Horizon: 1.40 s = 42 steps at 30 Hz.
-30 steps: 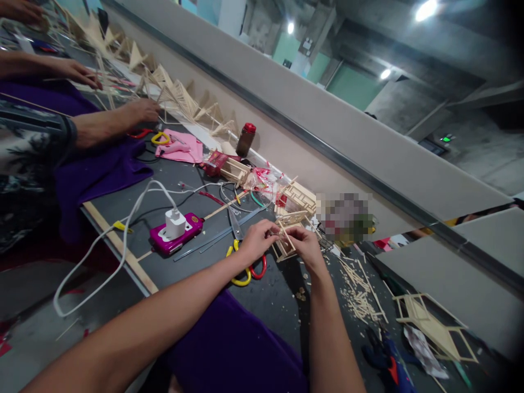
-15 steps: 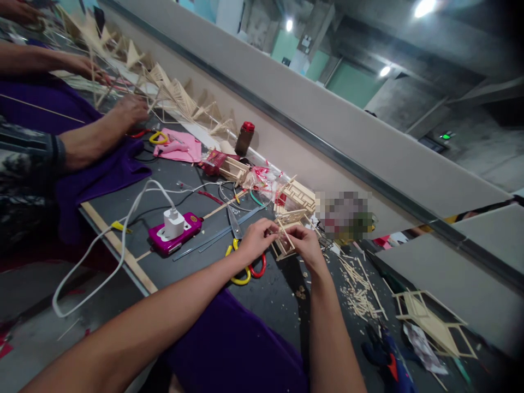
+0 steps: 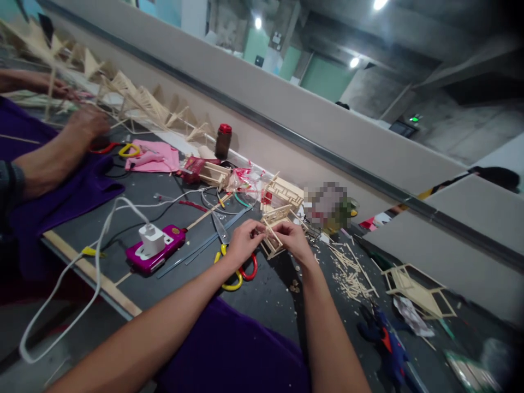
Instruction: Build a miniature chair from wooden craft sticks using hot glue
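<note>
Left hand (image 3: 248,239) and right hand (image 3: 293,240) pinched stick frame (image 3: 273,233) toward worktop's (image 3: 266,295) far edge; we judged it part-built, sides open.

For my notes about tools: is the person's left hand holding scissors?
No, the left hand is on the small wooden frame, and the nearer scissors lie on the table.
</note>
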### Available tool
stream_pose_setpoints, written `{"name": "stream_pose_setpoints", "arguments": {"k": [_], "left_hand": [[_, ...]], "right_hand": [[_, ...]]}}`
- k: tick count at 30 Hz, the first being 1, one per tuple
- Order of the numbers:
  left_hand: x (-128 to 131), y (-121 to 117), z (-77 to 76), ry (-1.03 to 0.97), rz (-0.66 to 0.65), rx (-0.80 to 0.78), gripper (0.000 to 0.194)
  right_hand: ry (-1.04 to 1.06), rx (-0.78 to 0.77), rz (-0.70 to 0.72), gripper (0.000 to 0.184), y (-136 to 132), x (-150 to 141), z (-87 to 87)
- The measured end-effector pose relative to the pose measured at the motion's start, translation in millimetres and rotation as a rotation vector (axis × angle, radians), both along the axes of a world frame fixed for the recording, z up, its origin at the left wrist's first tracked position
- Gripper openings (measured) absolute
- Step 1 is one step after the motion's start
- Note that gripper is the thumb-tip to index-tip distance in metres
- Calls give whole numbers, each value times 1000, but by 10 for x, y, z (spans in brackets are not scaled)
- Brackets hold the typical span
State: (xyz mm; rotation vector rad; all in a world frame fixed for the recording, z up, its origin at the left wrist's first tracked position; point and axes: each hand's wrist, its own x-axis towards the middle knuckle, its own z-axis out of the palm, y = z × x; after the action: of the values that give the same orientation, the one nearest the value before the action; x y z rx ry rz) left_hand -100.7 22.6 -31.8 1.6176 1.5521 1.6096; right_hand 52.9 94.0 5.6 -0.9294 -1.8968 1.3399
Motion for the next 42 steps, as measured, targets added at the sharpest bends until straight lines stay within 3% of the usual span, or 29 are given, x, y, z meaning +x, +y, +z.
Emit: {"name": "stream_pose_setpoints", "arguments": {"k": [19, 31, 36, 42], "left_hand": [[-38, 45, 8, 68, -15, -3, 11], [-70, 67, -30, 144, -15, -7, 19], [64, 52, -13, 161, -35, -10, 12], [430, 4, 78, 241, -125, -26, 10]], "right_hand": [[69, 54, 30, 31, 82, -1, -71], [22, 165, 14, 13, 160, 39, -148], [-30, 173, 19, 11, 199, 141, -128], [-89, 124, 60, 15, 166, 573, 18]]}}
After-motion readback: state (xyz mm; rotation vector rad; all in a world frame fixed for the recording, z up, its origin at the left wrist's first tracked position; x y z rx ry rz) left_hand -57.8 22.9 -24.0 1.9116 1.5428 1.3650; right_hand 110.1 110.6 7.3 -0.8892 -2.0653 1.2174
